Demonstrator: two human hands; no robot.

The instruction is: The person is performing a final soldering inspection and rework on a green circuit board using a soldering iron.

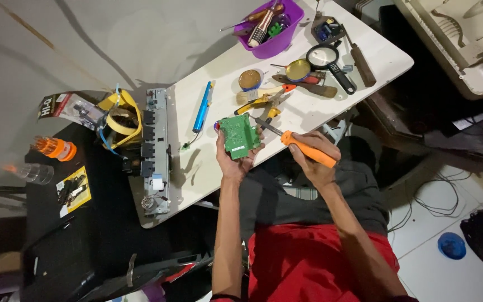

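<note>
My left hand holds a small green circuit board up over the near edge of the white table. My right hand grips an orange-handled screwdriver; its metal shaft points left and its tip meets the board's right edge. Both forearms reach in from below, over my lap with dark and red cloth.
On the table lie a blue pen-like tool, orange-handled pliers, a brush, a magnifying glass, two round tins and a purple tub of tools. A grey metal mechanism lies at the left edge. Yellow tape rolls sit beside it.
</note>
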